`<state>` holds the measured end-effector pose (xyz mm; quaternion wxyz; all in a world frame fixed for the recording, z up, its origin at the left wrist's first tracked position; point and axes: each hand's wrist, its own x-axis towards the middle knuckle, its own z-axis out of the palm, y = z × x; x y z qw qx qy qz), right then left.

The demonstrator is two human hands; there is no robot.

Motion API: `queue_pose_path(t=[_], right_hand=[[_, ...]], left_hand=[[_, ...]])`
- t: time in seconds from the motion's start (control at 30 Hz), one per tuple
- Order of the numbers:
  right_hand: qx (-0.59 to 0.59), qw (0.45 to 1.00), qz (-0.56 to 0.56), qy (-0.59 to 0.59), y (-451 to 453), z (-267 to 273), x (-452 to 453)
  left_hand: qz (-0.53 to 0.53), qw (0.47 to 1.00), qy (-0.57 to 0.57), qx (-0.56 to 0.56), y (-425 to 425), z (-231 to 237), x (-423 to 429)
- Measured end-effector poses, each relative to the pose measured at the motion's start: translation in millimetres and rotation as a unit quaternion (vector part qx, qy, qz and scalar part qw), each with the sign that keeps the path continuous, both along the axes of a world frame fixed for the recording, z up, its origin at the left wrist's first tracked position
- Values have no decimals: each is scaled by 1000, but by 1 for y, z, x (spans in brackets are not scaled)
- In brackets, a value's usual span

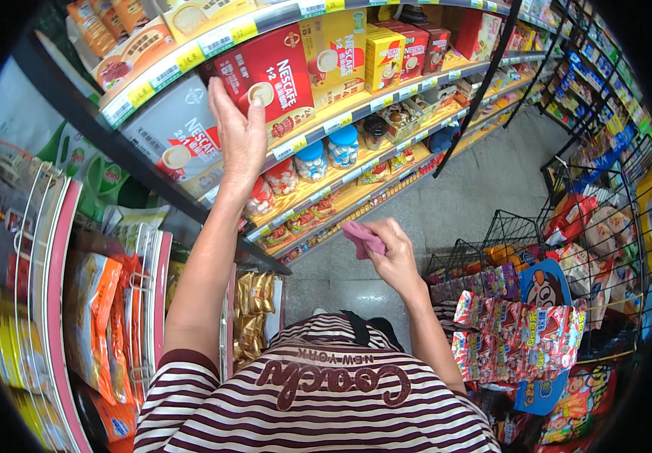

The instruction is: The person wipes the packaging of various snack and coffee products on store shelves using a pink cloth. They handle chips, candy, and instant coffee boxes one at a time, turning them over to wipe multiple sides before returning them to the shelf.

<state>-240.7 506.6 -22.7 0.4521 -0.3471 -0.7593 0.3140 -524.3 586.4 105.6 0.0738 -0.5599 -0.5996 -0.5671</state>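
Observation:
On the upper shelf, a large red Nescafe box [281, 79] stands between a grey Nescafe box [176, 130] and a yellow one [334, 54]. My left hand [241, 130] lies against the front of the red box at its left part, with the thumb apart from the fingers; it does not close round the box. Lower right, over the floor, my right hand [397, 252] grips a folded pink cloth [363, 239] that sticks out past the fingers. Smaller yellow [384, 59] and red coffee boxes stand farther along the same shelf.
Below are lidded jars [310, 161] and a lower shelf edge with price tags [320, 195]. A black shelf post [476, 96] rises beyond. Wire baskets [510, 232] and hanging snack packets [521, 337] stand at the right. Racks with orange bags [97, 323] and gold packets [255, 306] are at the left.

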Motion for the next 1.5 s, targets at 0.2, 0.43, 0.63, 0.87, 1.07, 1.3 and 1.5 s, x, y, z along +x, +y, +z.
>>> queue_pose_path(t=[0.2,0.43,0.63,0.87,1.07,1.3,1.5], right_hand=[[-87,995,-14,54,66,5,-24],[-106,985,76,115,162,27,-77],[-126,980,105,113,222,30,-118],[-146,974,133,109,247,23,-142],[-159,964,159,140,254,9,-152],[-208,937,194,203,246,25,-149],[-192,946,178,193,251,23,-149]], left_hand=[[-15,993,-115,-20,11,-23,4],[12,978,-202,-59,32,-34,2],[61,964,-251,-57,61,-44,-10],[108,969,-220,-11,79,-61,-19],[93,980,-170,-42,69,-61,-11],[77,985,-156,-21,62,-69,-3],[68,987,-141,-22,50,-70,0]])
